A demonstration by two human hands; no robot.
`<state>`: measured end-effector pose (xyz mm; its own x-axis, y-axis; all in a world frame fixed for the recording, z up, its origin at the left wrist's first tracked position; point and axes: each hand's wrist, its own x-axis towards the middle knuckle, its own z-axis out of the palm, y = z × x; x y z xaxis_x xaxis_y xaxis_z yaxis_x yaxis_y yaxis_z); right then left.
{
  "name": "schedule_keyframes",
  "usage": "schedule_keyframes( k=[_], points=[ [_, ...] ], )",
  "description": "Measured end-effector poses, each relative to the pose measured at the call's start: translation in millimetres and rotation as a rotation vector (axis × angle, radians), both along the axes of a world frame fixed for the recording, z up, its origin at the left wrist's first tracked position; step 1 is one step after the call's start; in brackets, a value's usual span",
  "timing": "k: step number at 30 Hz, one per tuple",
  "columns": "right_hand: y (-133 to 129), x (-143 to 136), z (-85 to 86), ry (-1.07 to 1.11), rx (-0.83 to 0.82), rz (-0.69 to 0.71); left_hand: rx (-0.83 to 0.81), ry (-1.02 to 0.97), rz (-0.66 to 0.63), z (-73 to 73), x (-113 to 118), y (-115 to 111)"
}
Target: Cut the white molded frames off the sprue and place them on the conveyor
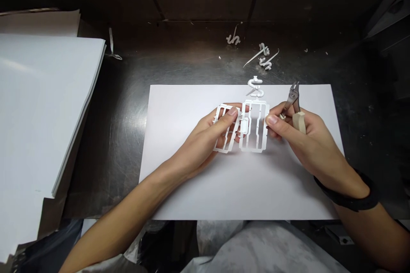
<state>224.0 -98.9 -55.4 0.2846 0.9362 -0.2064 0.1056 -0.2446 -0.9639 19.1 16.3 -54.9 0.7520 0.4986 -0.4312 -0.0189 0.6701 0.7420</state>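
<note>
My left hand (205, 136) is closed on a white plastic frame (223, 149), its thumb pressed on the upper right edge. Beside it is a second white plastic frame (251, 150), with a small clip-like part at its left side. An S-shaped white runner (255, 87) stands at the top edge of this second frame. My right hand (301, 132) pinches the second frame's right edge between thumb and fingers. The same hand also holds side cutters (294, 94), their handles in the palm and the jaws pointing up and apart from the frame.
Under my hands lies a white sheet (243, 192) on a dark metal table (128, 94). Behind it are several cut S-shaped runners (265, 63) and tiny scraps. A stack of white sheets (48, 94) is at the left, with a thin white strip (111, 42) near it.
</note>
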Motion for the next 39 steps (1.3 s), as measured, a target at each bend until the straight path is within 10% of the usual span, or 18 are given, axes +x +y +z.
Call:
schedule_keyframes(
  k=[10, 27, 39],
  points=[
    [0, -1, 0.4, 0.010, -0.048, 0.052, -0.001, 0.032, -0.030, -0.6, 1, -3],
    [-6, 8, 13.0, -0.440, -0.083, 0.296, 0.725, 0.246, 0.035, 16.7, -15, 9],
    [-8, 6, 13.9, -0.516, -0.175, 0.343, 0.798, 0.209, -0.037, 18.9, -18, 17]
  ],
)
